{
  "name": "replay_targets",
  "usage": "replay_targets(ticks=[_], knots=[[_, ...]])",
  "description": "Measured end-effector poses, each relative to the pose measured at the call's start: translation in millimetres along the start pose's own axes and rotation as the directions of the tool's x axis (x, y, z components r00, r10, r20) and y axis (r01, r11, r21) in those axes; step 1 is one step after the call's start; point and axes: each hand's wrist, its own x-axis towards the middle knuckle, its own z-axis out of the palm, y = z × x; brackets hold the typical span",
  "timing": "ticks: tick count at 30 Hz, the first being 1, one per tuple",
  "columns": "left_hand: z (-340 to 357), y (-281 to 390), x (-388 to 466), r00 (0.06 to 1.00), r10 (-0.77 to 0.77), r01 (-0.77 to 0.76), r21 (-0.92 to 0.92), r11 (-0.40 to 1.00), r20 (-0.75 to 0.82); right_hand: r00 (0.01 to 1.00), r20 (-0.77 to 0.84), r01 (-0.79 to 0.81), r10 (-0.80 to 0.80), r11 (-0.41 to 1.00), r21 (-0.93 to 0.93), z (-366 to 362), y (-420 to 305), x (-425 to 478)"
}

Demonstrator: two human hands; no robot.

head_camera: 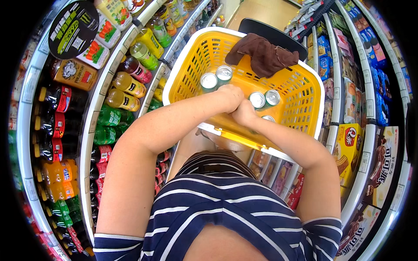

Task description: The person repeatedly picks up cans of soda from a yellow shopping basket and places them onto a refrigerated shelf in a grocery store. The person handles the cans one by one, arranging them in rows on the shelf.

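Note:
A yellow plastic shopping basket (295,111) with a white rim is in front of my body. Inside it, my left hand (231,97) and my right hand (244,112) meet with their fingers curled downward. The backs of the hands hide the fingers, so whatever is between them cannot be seen. Two upright drink cans, one (208,80) slightly nearer than the other (224,72), stand just beyond my left hand. To the right of my right hand are two more cans (257,99) (272,97). Another can (268,118) is partly covered by my right forearm.
A brown cloth (261,53) drapes over the basket's far rim, before a black panel (274,32). Shelves of bottled drinks (130,83) line the left side. Shelves with boxed snacks (349,146) run along the right. A round black sign (73,29) juts out at upper left.

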Motion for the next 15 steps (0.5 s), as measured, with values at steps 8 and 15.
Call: replay_targets(ticks=[8,15], knots=[[2,-12,1,0.996,-0.049,0.041,-0.109,0.993,-0.079,0.997,-0.071,-0.008,0.012,0.998,0.063,-28,-19,-5],[-24,-25,-11,0.937,-0.111,0.058,-0.165,0.985,-0.332,0.857,-0.32,0.308,-0.403,0.9,-0.309,-82,-33,5]])
